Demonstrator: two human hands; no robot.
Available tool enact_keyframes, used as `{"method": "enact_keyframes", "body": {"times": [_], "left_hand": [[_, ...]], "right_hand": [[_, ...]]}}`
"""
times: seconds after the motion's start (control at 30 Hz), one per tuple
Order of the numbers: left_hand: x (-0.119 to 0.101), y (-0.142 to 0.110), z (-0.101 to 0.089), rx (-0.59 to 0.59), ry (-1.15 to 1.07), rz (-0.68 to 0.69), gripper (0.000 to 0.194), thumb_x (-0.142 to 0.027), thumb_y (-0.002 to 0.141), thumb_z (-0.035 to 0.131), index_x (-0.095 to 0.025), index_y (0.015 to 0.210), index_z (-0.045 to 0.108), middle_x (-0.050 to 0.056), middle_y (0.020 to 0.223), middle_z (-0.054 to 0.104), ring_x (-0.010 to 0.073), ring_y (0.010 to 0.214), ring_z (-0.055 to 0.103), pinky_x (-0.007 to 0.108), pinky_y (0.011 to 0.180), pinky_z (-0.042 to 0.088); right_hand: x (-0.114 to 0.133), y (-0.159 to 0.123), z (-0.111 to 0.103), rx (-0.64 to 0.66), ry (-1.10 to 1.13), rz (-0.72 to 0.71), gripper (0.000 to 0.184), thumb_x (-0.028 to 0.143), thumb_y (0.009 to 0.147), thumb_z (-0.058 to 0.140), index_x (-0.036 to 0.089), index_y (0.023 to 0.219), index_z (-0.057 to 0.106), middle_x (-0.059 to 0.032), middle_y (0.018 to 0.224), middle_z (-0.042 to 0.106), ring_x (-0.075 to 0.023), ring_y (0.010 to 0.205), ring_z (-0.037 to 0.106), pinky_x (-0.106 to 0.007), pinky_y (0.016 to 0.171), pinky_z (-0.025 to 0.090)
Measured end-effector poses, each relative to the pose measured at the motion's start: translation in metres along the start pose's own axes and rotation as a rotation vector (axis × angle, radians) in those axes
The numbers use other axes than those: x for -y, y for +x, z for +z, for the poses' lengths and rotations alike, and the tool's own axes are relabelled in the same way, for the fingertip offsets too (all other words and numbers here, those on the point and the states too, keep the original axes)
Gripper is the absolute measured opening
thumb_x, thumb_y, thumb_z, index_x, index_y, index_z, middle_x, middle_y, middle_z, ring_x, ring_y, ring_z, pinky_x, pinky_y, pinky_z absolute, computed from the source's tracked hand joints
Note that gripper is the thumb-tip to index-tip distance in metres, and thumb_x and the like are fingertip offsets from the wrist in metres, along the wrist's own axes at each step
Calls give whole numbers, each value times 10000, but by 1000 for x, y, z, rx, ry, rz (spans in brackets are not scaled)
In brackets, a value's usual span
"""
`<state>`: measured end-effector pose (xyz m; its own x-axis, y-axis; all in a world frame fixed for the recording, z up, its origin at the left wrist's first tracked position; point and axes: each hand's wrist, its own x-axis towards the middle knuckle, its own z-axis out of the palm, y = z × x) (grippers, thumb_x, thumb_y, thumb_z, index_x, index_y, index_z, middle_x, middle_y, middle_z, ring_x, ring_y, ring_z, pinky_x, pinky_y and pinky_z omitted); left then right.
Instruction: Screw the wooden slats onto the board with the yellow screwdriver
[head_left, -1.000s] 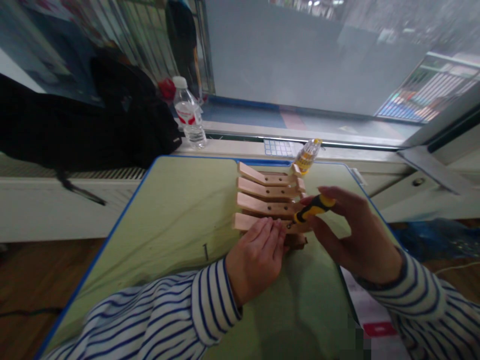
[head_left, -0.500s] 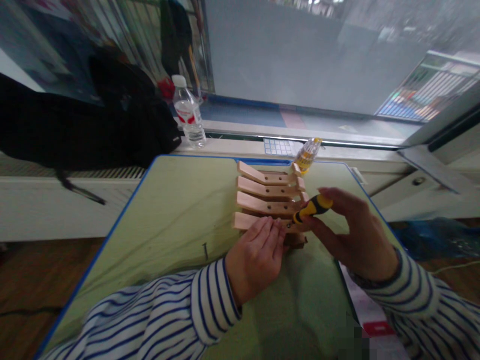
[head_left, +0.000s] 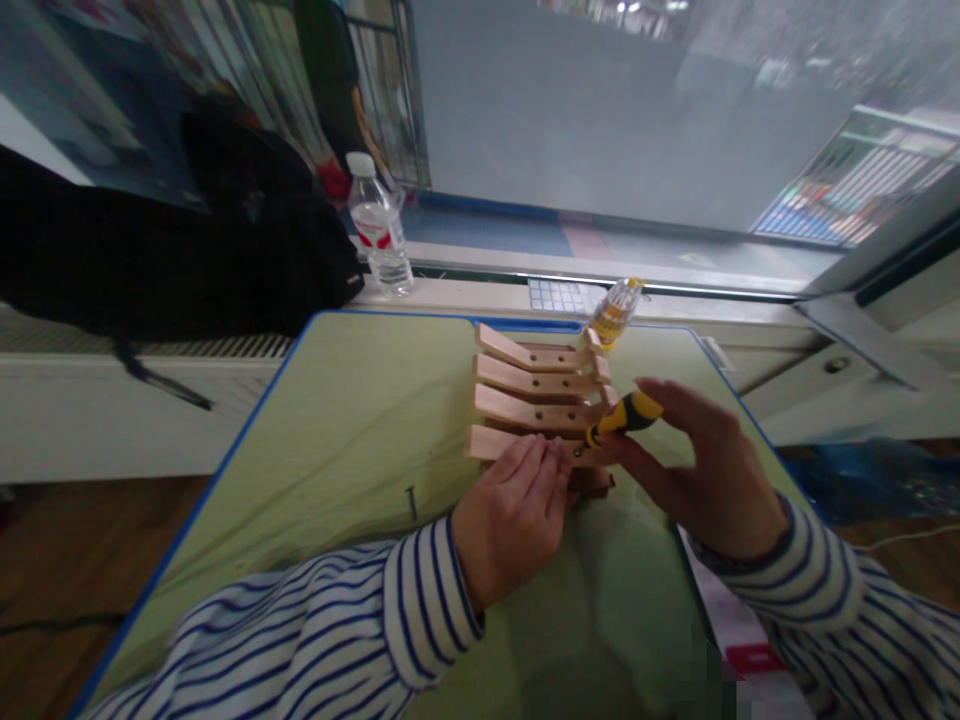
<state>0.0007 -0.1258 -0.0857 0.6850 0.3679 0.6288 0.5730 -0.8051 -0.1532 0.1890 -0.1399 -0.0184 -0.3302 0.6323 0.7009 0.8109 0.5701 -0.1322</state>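
On the table lies a wooden rack (head_left: 506, 402) of several parallel angled slats, each with two dark holes or screw heads. My left hand (head_left: 514, 515) rests over the nearest slat, its fingers together and closed on the wood; the thumb is hidden. With thumb and fingers my right hand (head_left: 709, 465) grips a small yellow and black screwdriver (head_left: 626, 415) by its handle. The screwdriver slants down to the left, its tip at a screw hole near the right end of that nearest slat. A loose screw (head_left: 411, 502) sits on the table left of my left hand.
The pale green table (head_left: 360, 400) has a blue edge. Behind the rack stands a clear bottle with yellow parts (head_left: 615, 312). A water bottle (head_left: 381, 235) and a black bag (head_left: 262, 240) are on the sill by the window. Papers (head_left: 739, 620) lie at the lower right.
My right hand has shifted and turned very slightly on the screwdriver handle, with the tip staying at the same hole. My left hand and the rack keep their places.
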Motion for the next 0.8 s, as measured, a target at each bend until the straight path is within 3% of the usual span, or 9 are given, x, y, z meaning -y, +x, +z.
{"method": "enact_keyframes", "body": {"times": [0.3,0.8], "left_hand": [[1,-1,0,5,8,2,280,-200,883,486,-23,1060,612,170,1090,641,252,998,620,385,897,489],[0,-1,1,7,-3,-4,273,-192,884,478,-32,1062,609,164,1090,643,247,1003,618,386,902,486]], "right_hand": [[6,8,-11,125,71,-14,579,124,747,615,183,1271,378,-105,998,649,-232,892,626,-380,754,508],[3,3,-5,16,0,-14,498,177,761,641,177,1215,436,-57,890,633,-184,775,623,-305,674,514]]}}
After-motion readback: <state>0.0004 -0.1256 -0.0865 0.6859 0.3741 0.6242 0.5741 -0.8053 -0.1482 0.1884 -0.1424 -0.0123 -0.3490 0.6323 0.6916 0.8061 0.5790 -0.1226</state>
